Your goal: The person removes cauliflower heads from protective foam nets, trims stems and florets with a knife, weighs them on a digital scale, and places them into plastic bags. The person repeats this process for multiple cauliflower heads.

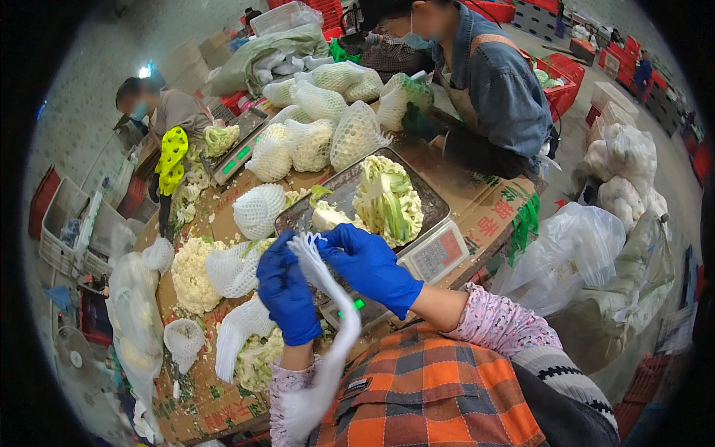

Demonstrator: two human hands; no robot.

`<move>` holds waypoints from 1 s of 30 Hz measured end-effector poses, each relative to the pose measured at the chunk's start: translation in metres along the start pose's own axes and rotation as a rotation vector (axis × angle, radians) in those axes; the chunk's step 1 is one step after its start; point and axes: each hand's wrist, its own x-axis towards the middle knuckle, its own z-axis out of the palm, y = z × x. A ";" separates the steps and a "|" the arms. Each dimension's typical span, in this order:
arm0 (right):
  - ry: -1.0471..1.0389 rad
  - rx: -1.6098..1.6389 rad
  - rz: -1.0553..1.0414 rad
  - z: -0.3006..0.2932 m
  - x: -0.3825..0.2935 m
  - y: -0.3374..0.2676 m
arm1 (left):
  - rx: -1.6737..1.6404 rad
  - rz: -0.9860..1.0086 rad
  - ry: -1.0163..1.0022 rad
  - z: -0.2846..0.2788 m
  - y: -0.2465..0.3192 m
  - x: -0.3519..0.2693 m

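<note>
Both my hands wear blue gloves and pinch one end of a white foam net sleeve [347, 313], whose length hangs down over my apron. My left hand [286, 285] is at the sleeve's left side, my right hand [371, 268] at its right. Just beyond them, a cut cauliflower head [388, 201] with pale green leaves lies on the dark tray of a digital scale [434, 251]. A smaller cauliflower piece [329, 217] sits beside it, partly behind my right glove. A netted cauliflower [234, 270] and a bare one [195, 275] lie to the left.
Several netted cauliflowers [310, 144] are heaped at the back of the cardboard-covered table [232, 399]. A second scale [237, 153] stands back left. One co-worker [491, 84] leans in at the back right, another [173, 117] at the left. Plastic bags [564, 257] stand at the right.
</note>
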 end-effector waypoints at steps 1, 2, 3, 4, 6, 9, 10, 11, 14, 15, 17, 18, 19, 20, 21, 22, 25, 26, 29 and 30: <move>0.026 -0.015 0.020 -0.005 0.001 0.001 | -0.229 -0.095 0.031 -0.003 0.002 0.002; -0.007 0.210 0.074 -0.009 0.000 0.001 | -0.576 -0.356 0.099 -0.010 0.004 0.008; -0.022 0.407 0.134 -0.015 0.000 0.001 | -0.915 -0.595 0.168 -0.013 0.005 0.007; -0.038 0.603 0.193 -0.021 0.000 0.001 | -1.206 -0.998 0.007 -0.014 0.006 0.004; -0.166 1.003 0.211 -0.039 0.002 -0.002 | -1.484 -0.954 -0.228 -0.007 0.004 -0.015; -0.213 1.219 0.398 -0.074 0.013 -0.006 | -0.754 -0.712 -0.539 0.007 -0.008 -0.056; -0.242 1.230 0.423 -0.083 0.009 -0.005 | -0.832 -0.802 -0.485 0.012 -0.013 -0.068; -0.797 1.540 0.141 -0.084 0.018 -0.003 | -1.578 -1.188 -0.169 0.018 -0.021 -0.073; -0.388 1.228 0.553 -0.082 -0.004 0.015 | -0.941 -0.591 -0.703 -0.003 -0.034 -0.065; -0.525 1.236 0.562 -0.079 -0.010 0.022 | -0.293 -0.444 -0.754 -0.008 -0.035 -0.058; -0.595 1.455 0.330 -0.071 -0.014 0.037 | -0.547 -0.620 -0.590 -0.007 -0.031 -0.055; -0.497 1.418 0.292 -0.074 -0.014 0.042 | -1.089 -0.786 -0.506 -0.004 -0.027 -0.051; -0.366 1.385 0.247 -0.077 -0.015 0.046 | -1.562 -0.984 -0.347 0.000 -0.022 -0.050; -0.326 1.448 0.264 -0.084 -0.019 0.049 | -1.469 -0.920 -0.333 0.002 -0.017 -0.048; -0.353 1.480 0.229 -0.090 -0.020 0.049 | -1.314 -0.878 -0.231 0.006 -0.011 -0.047; -0.336 1.539 0.175 -0.097 -0.024 0.048 | -1.439 -0.861 -0.205 0.010 -0.008 -0.044; -0.234 1.604 0.043 -0.120 -0.030 0.040 | -1.718 -0.851 -0.235 0.028 -0.006 -0.046; -0.135 1.546 0.077 -0.129 -0.028 0.036 | -1.913 -0.884 -0.286 0.038 -0.009 -0.047; -0.163 1.396 0.069 -0.136 -0.044 0.025 | -1.332 -0.615 -0.544 0.059 -0.014 -0.054; -0.227 1.274 0.142 -0.133 -0.055 0.022 | -1.686 -0.641 -0.588 0.064 -0.016 -0.053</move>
